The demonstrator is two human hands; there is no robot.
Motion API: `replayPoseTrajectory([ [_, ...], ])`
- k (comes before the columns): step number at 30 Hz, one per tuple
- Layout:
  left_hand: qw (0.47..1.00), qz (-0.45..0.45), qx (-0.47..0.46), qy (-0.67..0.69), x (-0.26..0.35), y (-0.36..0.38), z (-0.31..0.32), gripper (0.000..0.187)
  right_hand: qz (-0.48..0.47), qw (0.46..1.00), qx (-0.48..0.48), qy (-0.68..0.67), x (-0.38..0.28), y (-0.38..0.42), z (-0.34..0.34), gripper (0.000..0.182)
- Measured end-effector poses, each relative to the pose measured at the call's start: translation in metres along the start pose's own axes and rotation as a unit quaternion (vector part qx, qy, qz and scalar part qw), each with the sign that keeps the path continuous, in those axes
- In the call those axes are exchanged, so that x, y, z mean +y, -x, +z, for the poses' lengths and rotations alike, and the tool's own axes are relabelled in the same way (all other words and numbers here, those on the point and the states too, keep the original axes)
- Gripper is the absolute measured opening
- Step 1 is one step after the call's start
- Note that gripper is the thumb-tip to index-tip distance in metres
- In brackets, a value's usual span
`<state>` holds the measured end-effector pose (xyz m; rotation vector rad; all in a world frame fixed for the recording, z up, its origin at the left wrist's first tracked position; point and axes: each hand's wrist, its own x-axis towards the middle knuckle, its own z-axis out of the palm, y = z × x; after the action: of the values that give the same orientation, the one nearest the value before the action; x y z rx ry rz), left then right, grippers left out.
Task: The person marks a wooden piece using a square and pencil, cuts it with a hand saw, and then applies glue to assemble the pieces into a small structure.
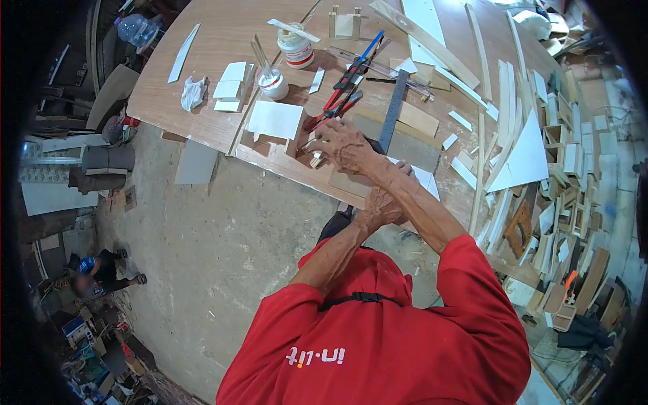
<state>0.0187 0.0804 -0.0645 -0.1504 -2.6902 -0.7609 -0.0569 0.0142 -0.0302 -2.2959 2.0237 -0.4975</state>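
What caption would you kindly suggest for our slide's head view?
Right hand beside a white-topped wooden piece, left hand partly hidden by the right forearm, at a table scattered with wood strips.

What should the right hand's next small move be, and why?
Probably reach for one of the small sticks: they lie right by the right hand, near the white-topped piece, while the left hand is farther off, with the right forearm crossing over its reach.
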Motion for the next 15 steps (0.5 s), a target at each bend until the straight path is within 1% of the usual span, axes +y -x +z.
replayPoseTrajectory([
  [1, 1.0, -0.001, 0.0, -0.001, 0.0, 0.0, -0.001, 0.066, 0.008, 1.0, 0.018, 0.024, -0.002, -0.002, -0.001, 0.042],
  [2, 1.0, -0.013, -0.027, -0.009, 0.0, -0.001, -0.001, 0.066, 0.008, 1.0, 0.018, 0.023, -0.004, -0.004, -0.002, 0.042],
  [3, 0.998, -0.025, -0.054, -0.018, 0.001, -0.002, -0.002, 0.066, 0.026, 0.999, 0.009, 0.029, -0.006, -0.006, -0.003, 0.048],
  [4, 0.998, -0.025, -0.054, -0.018, 0.002, -0.001, -0.005, 0.066, 0.043, 0.998, 0.001, 0.036, -0.007, -0.009, -0.004, 0.054],
  [5, 0.998, -0.033, -0.048, -0.012, 0.004, 0.0, -0.007, 0.065, 0.043, 0.998, 0.001, 0.035, -0.008, -0.012, -0.002, 0.054],
  [7, 0.998, -0.04, -0.041, -0.008, 0.003, 0.001, -0.007, 0.065, 0.078, 0.995, -0.057, 0.027, -0.002, -0.016, 0.013, 0.067],
  [8, 0.999, -0.041, -0.035, -0.008, 0.002, 0.003, -0.005, 0.065, 0.079, 0.995, -0.057, 0.026, 0.001, -0.016, 0.023, 0.067],
  [10, 0.999, -0.042, -0.029, -0.008, 0.002, 0.003, -0.002, 0.065, 0.071, 0.995, 0.006, 0.064, 0.004, -0.018, 0.032, 0.072],
  [11, 0.999, -0.038, -0.022, -0.009, 0.001, 0.003, -0.002, 0.066, 0.07, 0.995, 0.006, 0.063, 0.005, -0.016, 0.035, 0.072],
  [13, 0.999, -0.033, -0.017, -0.009, 0.002, 0.001, -0.005, 0.066, 0.097, 0.992, -0.075, 0.035, -0.003, -0.015, 0.01, 0.075],
  [15, 0.995, -0.05, -0.082, 0.011, 0.003, -0.002, -0.007, 0.066, 0.088, 0.992, -0.083, 0.034, -0.001, -0.013, 0.005, 0.075],
])
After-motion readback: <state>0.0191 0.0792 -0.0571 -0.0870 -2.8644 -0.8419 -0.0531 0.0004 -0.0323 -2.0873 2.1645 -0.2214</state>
